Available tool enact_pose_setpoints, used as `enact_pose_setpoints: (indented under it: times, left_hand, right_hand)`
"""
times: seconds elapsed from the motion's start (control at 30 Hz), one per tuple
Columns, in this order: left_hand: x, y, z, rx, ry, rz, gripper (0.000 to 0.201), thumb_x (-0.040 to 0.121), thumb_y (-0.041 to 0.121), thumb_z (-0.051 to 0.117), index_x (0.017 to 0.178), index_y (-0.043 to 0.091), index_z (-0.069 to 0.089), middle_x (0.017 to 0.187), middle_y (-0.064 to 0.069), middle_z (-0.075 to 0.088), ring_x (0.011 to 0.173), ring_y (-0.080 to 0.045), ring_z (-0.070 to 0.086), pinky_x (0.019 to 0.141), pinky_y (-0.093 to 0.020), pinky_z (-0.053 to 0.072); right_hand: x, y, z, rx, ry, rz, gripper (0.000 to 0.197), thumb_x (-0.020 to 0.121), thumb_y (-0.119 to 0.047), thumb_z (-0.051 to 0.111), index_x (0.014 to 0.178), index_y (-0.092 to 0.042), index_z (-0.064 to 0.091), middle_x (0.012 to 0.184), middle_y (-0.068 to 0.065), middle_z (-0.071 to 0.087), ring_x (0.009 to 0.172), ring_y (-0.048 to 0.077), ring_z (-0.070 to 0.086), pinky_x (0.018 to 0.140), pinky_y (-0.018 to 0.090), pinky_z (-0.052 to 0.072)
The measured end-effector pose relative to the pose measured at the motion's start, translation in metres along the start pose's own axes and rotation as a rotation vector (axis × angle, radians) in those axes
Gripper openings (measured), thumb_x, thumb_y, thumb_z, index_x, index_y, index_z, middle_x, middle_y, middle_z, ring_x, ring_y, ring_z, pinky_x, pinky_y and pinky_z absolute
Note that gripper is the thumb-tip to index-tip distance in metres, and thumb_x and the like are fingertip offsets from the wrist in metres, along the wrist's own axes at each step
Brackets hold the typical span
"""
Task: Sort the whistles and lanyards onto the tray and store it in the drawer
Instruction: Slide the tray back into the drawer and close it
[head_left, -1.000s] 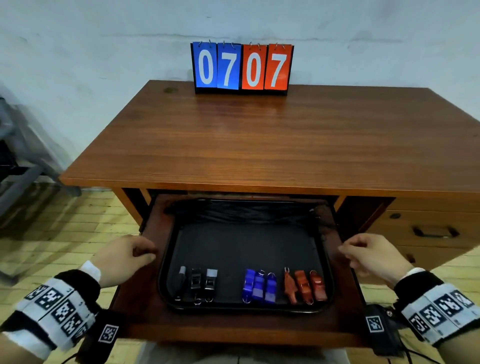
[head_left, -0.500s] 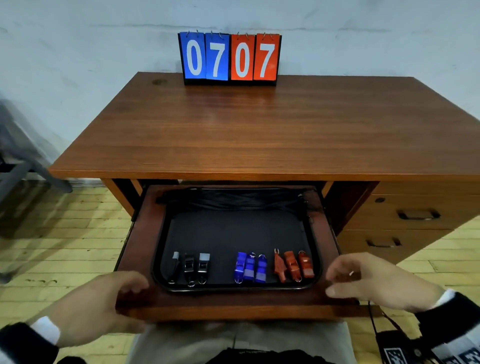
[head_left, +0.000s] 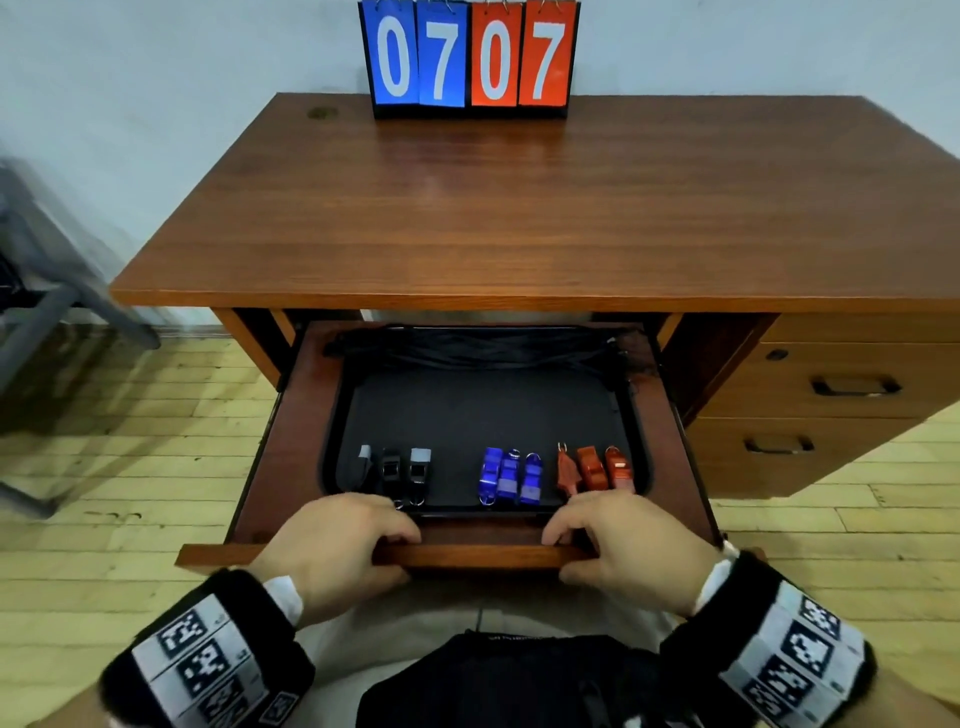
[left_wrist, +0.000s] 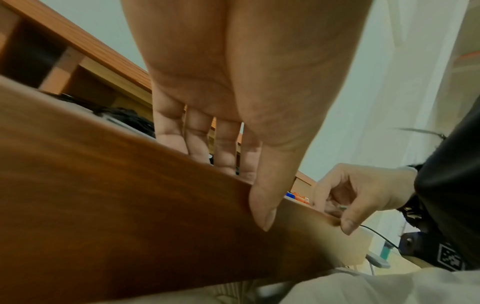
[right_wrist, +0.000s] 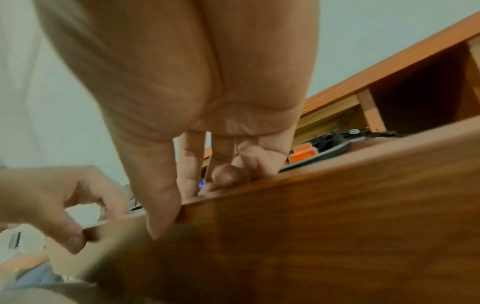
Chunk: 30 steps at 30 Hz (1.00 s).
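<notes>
Both hands grasp the front board of the open drawer. The left hand and the right hand each hook their fingers over the top edge, with the thumb against the outer face. The likely next step is pushing it shut, and several things could go wrong.

- **Pinched fingers:** the fingers over the lip could get caught under the bench edge if they are not let go in time.
- **Jamming:** pushing harder on one side might skew the drawer and jam it on its runners.
- **Mixed colours:** a hard shove or an abrupt stop would probably send the loose whistles sliding and mix them up.
- **Snagging:** the heaped lanyards may catch at the back if they stand too high.

The black tray lies flat inside the drawer. Along its near rim sit three groups, well apart:

- black whistles on the left
- blue whistles in the middle
- orange whistles on the right

The dark lanyards are bunched along the tray's far edge. A flip scoreboard stands at the back of the bench. Two side drawers at the right are closed.
</notes>
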<state>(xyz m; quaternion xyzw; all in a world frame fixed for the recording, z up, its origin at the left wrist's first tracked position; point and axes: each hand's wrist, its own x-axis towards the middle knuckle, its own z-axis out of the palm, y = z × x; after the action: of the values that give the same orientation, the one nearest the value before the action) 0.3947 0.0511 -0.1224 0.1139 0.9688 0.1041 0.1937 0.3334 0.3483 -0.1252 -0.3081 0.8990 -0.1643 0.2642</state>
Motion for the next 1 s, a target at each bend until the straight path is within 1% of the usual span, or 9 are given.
enact_pose_setpoints:
  times: [0.1,0.23,0.33,0.5,0.6,0.67,0.83,0.93,1.0]
  left_hand:
    - [0.006,0.004,-0.001,0.019,0.008,0.003,0.035,0.082,0.056,0.061,0.115,0.047,0.062,0.098,0.022,0.056,0.089,0.004,0.048,0.078,-0.020,0.042]
    - [0.016,0.001,-0.006,0.004,0.055,-0.031,0.031,0.082,0.054,0.064,0.113,0.047,0.064,0.100,0.021,0.055,0.092,0.002,0.054,0.081,-0.023,0.048]
    - [0.030,0.000,-0.008,0.014,0.114,-0.064,0.030,0.085,0.052,0.066,0.115,0.045,0.064,0.104,0.019,0.049,0.098,-0.005,0.054,0.082,-0.023,0.047]
    - [0.064,-0.007,-0.022,0.007,0.165,-0.130,0.034,0.090,0.047,0.062,0.124,0.044,0.060,0.092,0.016,0.052,0.100,-0.010,0.060,0.075,-0.024,0.041]
    - [0.083,-0.012,-0.032,-0.021,0.183,-0.153,0.035,0.089,0.048,0.062,0.124,0.043,0.061,0.089,0.016,0.056,0.099,-0.009,0.061,0.076,-0.025,0.041]
    - [0.092,-0.016,-0.037,-0.053,0.182,-0.162,0.035,0.089,0.049,0.063,0.123,0.042,0.062,0.088,0.016,0.055,0.099,-0.010,0.060,0.078,-0.026,0.043]
    - [0.115,-0.025,-0.046,-0.146,0.208,-0.184,0.032,0.086,0.046,0.067,0.118,0.040,0.065,0.078,0.017,0.049,0.078,-0.005,0.050,0.067,-0.020,0.038]
    - [0.128,-0.031,-0.052,-0.194,0.221,-0.190,0.027,0.086,0.044,0.069,0.113,0.040,0.067,0.078,0.016,0.049,0.073,-0.004,0.048,0.059,-0.011,0.031]
    - [0.140,-0.036,-0.056,-0.222,0.219,-0.193,0.025,0.086,0.043,0.070,0.111,0.041,0.068,0.078,0.016,0.049,0.073,-0.003,0.049,0.062,-0.013,0.035]
  right_hand:
    - [0.008,-0.006,0.003,-0.073,-0.002,-0.029,0.029,0.088,-0.040,0.067,0.117,-0.039,0.064,0.110,-0.018,0.058,0.100,0.003,0.054,0.086,0.023,0.045]
    - [0.015,-0.005,-0.003,-0.075,0.061,0.007,0.028,0.088,-0.039,0.068,0.115,-0.041,0.063,0.106,-0.019,0.057,0.095,0.002,0.053,0.076,0.020,0.038]
    - [0.026,-0.004,-0.008,-0.036,0.130,0.042,0.025,0.088,-0.034,0.068,0.112,-0.041,0.064,0.104,-0.017,0.058,0.093,0.003,0.055,0.075,0.018,0.037]
    - [0.055,0.009,-0.022,0.054,0.248,0.103,0.023,0.087,-0.028,0.070,0.107,-0.040,0.067,0.097,-0.021,0.053,0.082,-0.003,0.050,0.067,0.009,0.033]
    - [0.070,0.016,-0.031,0.070,0.280,0.106,0.025,0.089,-0.028,0.069,0.113,-0.037,0.067,0.098,-0.020,0.050,0.078,-0.004,0.046,0.069,0.008,0.031]
    - [0.079,0.020,-0.035,0.055,0.290,0.110,0.027,0.090,-0.030,0.067,0.117,-0.035,0.066,0.102,-0.018,0.050,0.080,-0.002,0.045,0.074,0.013,0.033]
    - [0.100,0.033,-0.048,0.101,0.318,0.090,0.025,0.089,-0.034,0.068,0.114,-0.037,0.067,0.106,-0.018,0.049,0.071,-0.008,0.045,0.076,0.013,0.039]
    - [0.113,0.040,-0.056,0.088,0.305,0.085,0.023,0.089,-0.036,0.067,0.112,-0.038,0.066,0.093,-0.022,0.045,0.071,-0.007,0.045,0.068,0.005,0.034]
    - [0.125,0.047,-0.064,0.073,0.301,0.094,0.023,0.089,-0.037,0.066,0.112,-0.039,0.066,0.083,-0.021,0.044,0.072,-0.002,0.048,0.065,0.008,0.035]
